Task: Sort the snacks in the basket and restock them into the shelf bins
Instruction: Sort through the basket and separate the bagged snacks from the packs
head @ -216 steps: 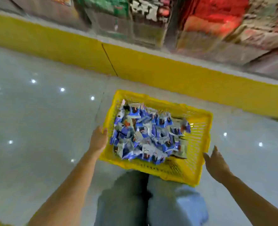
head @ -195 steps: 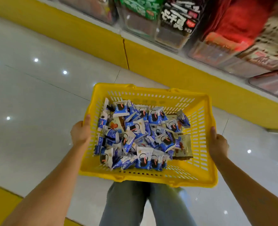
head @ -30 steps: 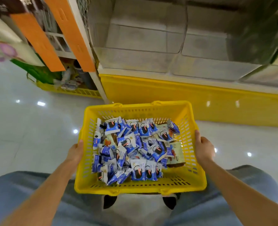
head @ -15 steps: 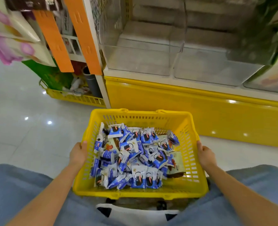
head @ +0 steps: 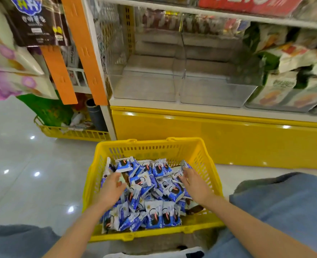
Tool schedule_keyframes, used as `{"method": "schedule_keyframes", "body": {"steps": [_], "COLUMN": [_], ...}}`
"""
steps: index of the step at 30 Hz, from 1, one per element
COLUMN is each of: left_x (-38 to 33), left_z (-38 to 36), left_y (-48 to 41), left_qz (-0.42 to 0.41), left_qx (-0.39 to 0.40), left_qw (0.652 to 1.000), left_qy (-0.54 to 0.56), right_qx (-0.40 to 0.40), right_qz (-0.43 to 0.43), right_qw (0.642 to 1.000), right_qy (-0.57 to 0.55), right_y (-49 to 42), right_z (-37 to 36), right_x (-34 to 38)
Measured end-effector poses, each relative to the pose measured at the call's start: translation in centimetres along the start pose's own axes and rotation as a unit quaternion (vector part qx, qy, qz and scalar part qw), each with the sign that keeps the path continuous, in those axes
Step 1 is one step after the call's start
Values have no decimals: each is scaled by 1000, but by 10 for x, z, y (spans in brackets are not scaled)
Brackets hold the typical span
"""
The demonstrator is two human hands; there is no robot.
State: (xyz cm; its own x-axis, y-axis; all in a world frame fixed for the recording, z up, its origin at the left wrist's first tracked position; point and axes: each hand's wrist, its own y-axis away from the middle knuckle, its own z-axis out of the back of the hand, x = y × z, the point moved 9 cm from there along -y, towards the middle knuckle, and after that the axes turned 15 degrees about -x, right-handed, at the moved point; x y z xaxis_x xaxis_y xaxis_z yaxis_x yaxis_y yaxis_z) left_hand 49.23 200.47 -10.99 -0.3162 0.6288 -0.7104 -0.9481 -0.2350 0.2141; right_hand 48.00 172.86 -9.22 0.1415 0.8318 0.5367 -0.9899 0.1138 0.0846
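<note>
A yellow plastic basket [head: 154, 148] stands on the floor between my knees, heaped with several small blue-and-white snack packets [head: 154, 211] and a few brown ones. My left hand [head: 111, 189] lies on the packets at the basket's left side, fingers spread and relaxed. My right hand [head: 194, 183] reaches into the right side, fingers extended over the packets. Neither hand plainly grips a packet. Straight ahead on the low shelf sit two clear bins, the left bin [head: 144, 90] and the right bin [head: 217, 94], both bare inside.
A yellow shelf base [head: 219, 138] runs below the bins. To the right, a bin holds green-and-white snack bags [head: 284, 84]. Left of the shelf post hang orange strips [head: 85, 51], with a second yellow basket [head: 70, 133] on the floor. Glossy white tiles [head: 23, 174] spread left.
Both hands have left the basket's side rims and moved inside onto the packets. The basket rests on the floor, and my view has tilted up toward the shelf bins.
</note>
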Motion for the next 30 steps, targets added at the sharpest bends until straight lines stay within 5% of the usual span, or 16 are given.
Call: {"method": "schedule_keyframes", "body": {"steps": [5, 11, 19, 22, 27, 30], "left_x": [14, 17, 26, 34, 46, 45], "left_z": [-52, -68, -55, -44, -37, -40], "left_y": [23, 27, 14, 12, 16, 22], "left_qz": [34, 22, 36, 130, 240, 264], "left_qx": [129, 106, 64, 38, 27, 43], "left_qw": [991, 994, 997, 985, 929, 899], "left_qy": [0, -32, -13, 109, 279, 347], "right_qx": [152, 147, 193, 147, -57, -82], "right_qz": [-106, -155, -190, -189, -165, -195], "right_qw": [981, 970, 962, 968, 978, 972], "right_qy": [49, 120, -21, -71, -110, -105], "right_y": [8, 18, 11, -5, -55, -69], "right_z": [-64, -89, -95, -88, -36, -28], "right_x": [-16, -30, -44, -42, -38, -49]}}
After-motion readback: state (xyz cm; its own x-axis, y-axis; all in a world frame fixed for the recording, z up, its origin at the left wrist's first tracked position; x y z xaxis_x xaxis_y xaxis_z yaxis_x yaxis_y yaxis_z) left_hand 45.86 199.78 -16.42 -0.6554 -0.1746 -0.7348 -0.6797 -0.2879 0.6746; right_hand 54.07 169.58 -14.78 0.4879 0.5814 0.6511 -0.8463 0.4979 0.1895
